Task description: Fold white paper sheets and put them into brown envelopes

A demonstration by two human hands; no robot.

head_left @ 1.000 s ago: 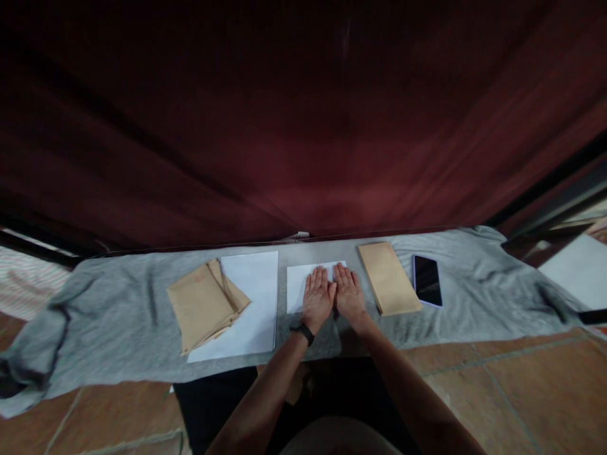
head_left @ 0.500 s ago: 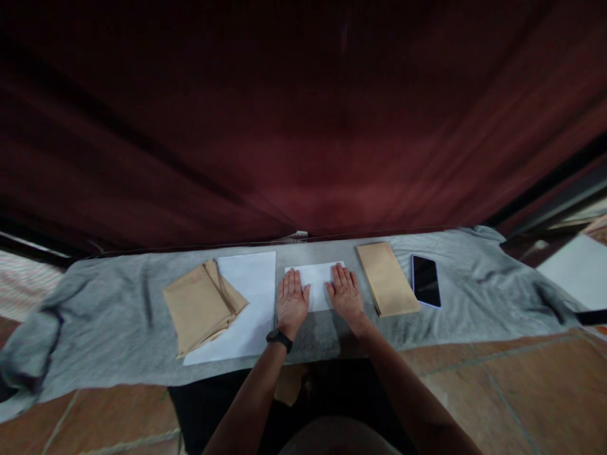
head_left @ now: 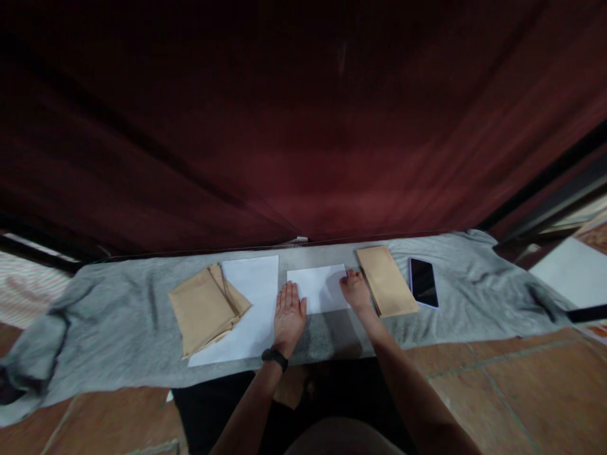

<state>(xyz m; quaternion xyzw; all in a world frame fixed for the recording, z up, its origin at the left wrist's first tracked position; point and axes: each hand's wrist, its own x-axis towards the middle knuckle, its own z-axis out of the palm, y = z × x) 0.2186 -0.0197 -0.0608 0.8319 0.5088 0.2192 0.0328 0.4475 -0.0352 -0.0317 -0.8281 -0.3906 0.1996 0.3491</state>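
Observation:
A folded white sheet (head_left: pixel 318 288) lies on the grey cloth (head_left: pixel 118 316) in front of me. My left hand (head_left: pixel 288 316) rests flat with fingers stretched out at the sheet's left edge, a black band on its wrist. My right hand (head_left: pixel 355 288) sits at the sheet's right edge with its fingers curled down onto that edge. Whether they pinch the paper I cannot make out.
A stack of white paper (head_left: pixel 251 303) lies left of the sheet, with brown envelopes (head_left: pixel 202 306) fanned over its left side. Another pile of brown envelopes (head_left: pixel 386 279) and a dark phone (head_left: pixel 422 282) lie to the right. A dark red curtain (head_left: pixel 303 126) hangs behind. Tiled floor shows below.
Both hands started together on the middle of the sheet and slid apart, the left to the left edge, the right to the right edge, where its fingers curled.

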